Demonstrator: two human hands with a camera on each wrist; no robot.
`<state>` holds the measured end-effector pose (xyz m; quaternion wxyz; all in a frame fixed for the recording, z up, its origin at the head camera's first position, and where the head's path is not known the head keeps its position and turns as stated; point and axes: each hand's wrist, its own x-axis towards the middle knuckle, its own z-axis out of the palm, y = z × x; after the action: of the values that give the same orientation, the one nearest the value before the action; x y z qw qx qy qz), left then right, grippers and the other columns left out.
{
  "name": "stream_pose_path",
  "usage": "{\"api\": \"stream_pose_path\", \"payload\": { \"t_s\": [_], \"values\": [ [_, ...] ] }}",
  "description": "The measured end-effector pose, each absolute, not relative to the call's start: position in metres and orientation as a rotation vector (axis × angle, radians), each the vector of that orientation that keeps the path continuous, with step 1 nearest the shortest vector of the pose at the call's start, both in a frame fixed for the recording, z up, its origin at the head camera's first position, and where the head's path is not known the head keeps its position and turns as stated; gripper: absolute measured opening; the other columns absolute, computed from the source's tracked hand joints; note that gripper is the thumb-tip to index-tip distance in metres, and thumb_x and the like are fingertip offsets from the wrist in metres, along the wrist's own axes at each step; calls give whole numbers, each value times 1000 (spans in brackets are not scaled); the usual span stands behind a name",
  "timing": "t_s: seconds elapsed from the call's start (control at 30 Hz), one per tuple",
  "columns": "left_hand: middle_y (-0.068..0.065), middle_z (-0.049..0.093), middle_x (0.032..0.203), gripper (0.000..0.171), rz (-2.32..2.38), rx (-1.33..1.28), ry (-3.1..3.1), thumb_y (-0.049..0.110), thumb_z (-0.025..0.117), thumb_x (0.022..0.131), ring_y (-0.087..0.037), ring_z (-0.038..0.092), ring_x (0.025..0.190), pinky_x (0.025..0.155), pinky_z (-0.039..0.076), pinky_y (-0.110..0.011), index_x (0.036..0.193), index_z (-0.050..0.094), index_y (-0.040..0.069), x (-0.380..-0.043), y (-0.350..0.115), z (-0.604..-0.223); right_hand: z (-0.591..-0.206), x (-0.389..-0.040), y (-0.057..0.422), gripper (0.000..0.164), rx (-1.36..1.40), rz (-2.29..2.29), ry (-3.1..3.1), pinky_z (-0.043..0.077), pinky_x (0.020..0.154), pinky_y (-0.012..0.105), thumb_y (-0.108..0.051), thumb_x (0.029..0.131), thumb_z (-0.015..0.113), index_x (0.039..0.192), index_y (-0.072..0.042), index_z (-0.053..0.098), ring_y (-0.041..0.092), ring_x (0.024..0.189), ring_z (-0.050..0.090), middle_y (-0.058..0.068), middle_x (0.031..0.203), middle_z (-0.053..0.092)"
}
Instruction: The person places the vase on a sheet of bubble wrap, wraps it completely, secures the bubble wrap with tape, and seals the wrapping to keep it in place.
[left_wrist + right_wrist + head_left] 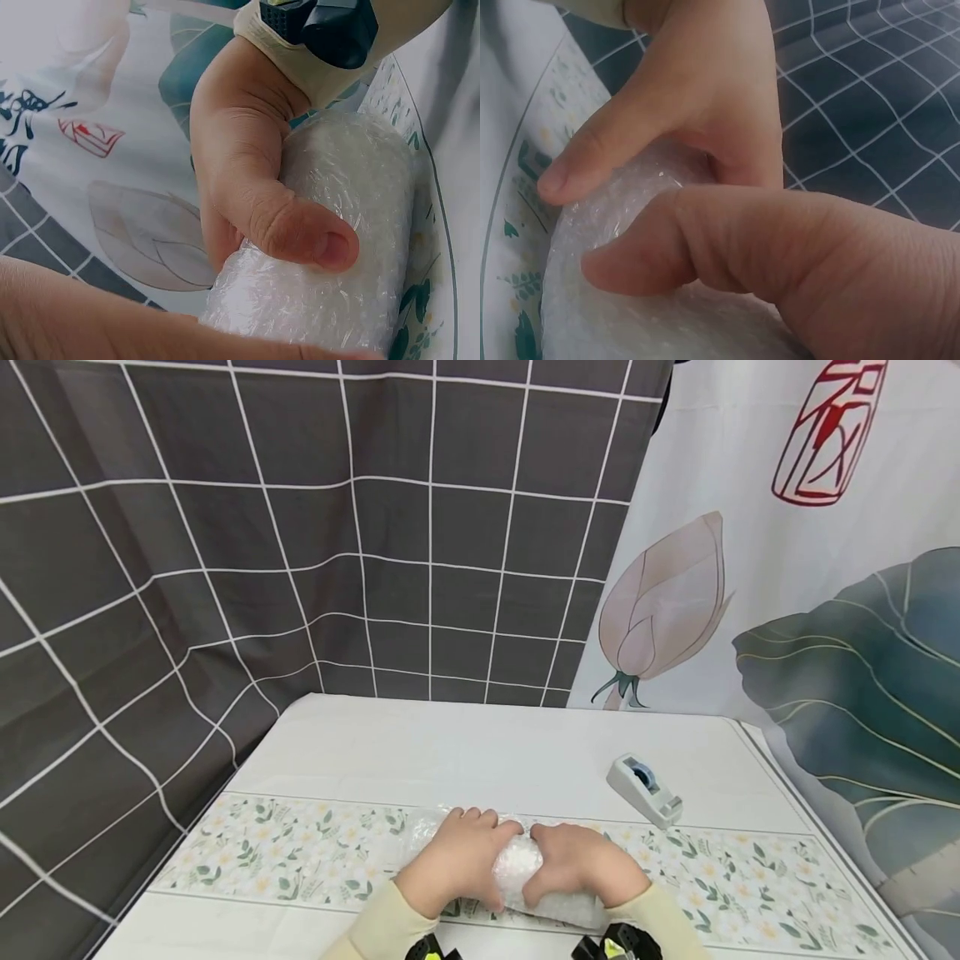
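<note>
Gripping one bubble-wrapped bundle with both hands, I have it at six o'clock in the head view, lying on the single flowered strip that crosses my one white table. My left hand clasps its nine o'clock part and my right hand its three o'clock part, so two hands share one load. The grip is about as wide as the bundle is thick: my two thumbs lie on the near side, the left thumb and the right thumb just apart, with clear wrap showing between them. What the wrap encloses I cannot tell. One thin, see-through flap spreads at ten o'clock, just past my left hand. Two pale yellow sleeves end at my wrists, where two black devices sit. At two o'clock from the bundle, near but not touching it, stands one white tape dispenser with one blue-cored roll. Two hangings rise beyond the table: one dark gridded cloth from nine to twelve o'clock, and one white cloth from one to three, printed with one pink bud, one blue-green leaf and one red seal.
</note>
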<state>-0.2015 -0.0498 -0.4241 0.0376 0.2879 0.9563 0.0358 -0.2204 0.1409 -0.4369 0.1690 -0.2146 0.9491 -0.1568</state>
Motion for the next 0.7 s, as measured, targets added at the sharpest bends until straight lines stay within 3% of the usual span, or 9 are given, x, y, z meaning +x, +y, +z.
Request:
{"api": "stream_pose_path", "payload": {
  "t_s": [0.27,0.47,0.6,0.7],
  "values": [
    [8,63,109,90,-33,895,2978,40,98,48,-17,59,100,94,48,-44,130,60,31,-199,-46,-429,-433,-218,145,76,-591,-480,2692,53,70,43,-45,50,80,116,-11,60,19,80,59,0,95,63],
    [13,65,91,67,131,867,2942,39,94,49,-11,59,81,76,51,-35,109,66,30,-208,-49,-433,-422,-216,153,72,-678,-537,2688,52,78,45,-44,60,87,117,-10,59,20,88,57,1,101,56],
    [13,64,79,59,264,837,2868,40,91,49,-6,56,68,63,49,-29,100,66,26,-213,-52,-436,-412,-212,156,63,-779,-516,2712,53,82,45,-41,68,88,115,-8,62,22,91,61,0,103,61],
    [14,63,75,55,350,798,2803,42,87,51,-6,54,64,61,48,-28,99,66,25,-216,-55,-437,-409,-206,151,66,-882,-428,2764,53,87,46,-43,70,86,120,-5,63,26,97,64,4,107,65]
  ]
}}
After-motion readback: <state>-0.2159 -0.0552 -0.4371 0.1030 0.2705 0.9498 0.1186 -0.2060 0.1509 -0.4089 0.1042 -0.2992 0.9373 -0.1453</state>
